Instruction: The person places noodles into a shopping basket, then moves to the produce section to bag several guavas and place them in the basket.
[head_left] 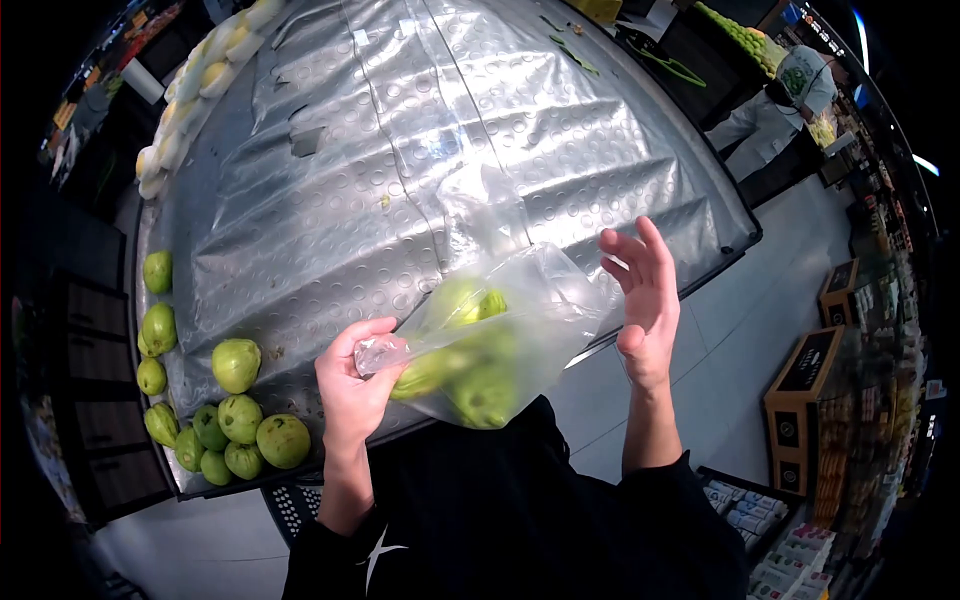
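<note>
My left hand (pixel 358 380) is closed on the gathered edge of a clear plastic bag (pixel 560 345). Several pale green, guava-like fruits (pixel 485 390) fill the bag, blurred by the plastic; their exact kind is hard to tell. To the right of the bag, my right hand (pixel 645 295) is raised with its fingers apart and nothing in it. Loose green fruits (pixel 283 441) of a similar look are clustered at the near left corner of the display table, left of my left hand.
Wrinkled silver sheeting (pixel 330 200) covers the display table. More green fruits (pixel 158 272) line its left edge, and net-wrapped yellowish fruits (pixel 215 78) lie at the far left. Another person (pixel 790 100) bends beyond the right edge. Cardboard display boxes (pixel 800 390) stand at right.
</note>
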